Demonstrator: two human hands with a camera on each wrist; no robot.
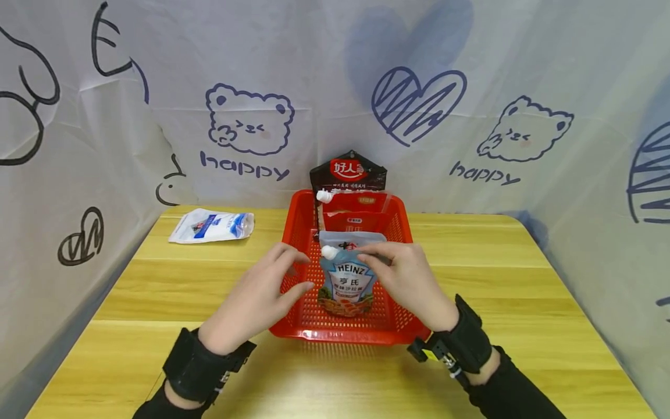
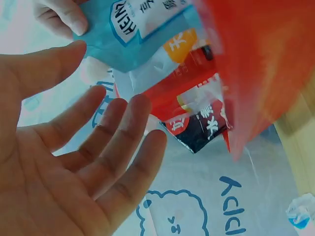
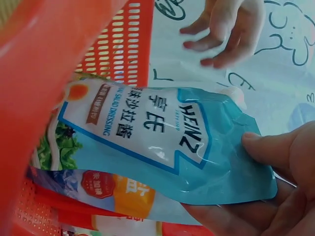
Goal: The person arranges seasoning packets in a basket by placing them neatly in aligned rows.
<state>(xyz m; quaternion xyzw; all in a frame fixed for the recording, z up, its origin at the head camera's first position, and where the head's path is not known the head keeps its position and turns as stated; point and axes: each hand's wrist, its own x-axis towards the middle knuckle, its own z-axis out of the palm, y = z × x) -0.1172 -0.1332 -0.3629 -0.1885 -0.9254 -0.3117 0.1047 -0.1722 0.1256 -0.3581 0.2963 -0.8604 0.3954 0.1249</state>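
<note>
A light-blue Heinz salad dressing pouch [image 1: 348, 285] with a white spout cap stands upright in the front of a red plastic basket [image 1: 345, 336]. My right hand [image 1: 405, 279] pinches its top corner between thumb and fingers, as the right wrist view also shows with the pouch [image 3: 162, 132]. My left hand [image 1: 264, 288] is at the basket's left side, fingers spread and apart from the pouch. In the left wrist view the left palm [image 2: 64, 162] faces the camera and holds nothing.
Behind the Heinz pouch stand a pale packet [image 1: 361, 237], a red pouch [image 1: 356, 205] with a white cap, and a tall black packet [image 1: 349, 160] at the basket's back. A white and blue packet [image 1: 211, 226] lies on the wooden table [image 1: 487, 279] at left. A drawn-on white curtain [image 1: 335, 70] hangs behind.
</note>
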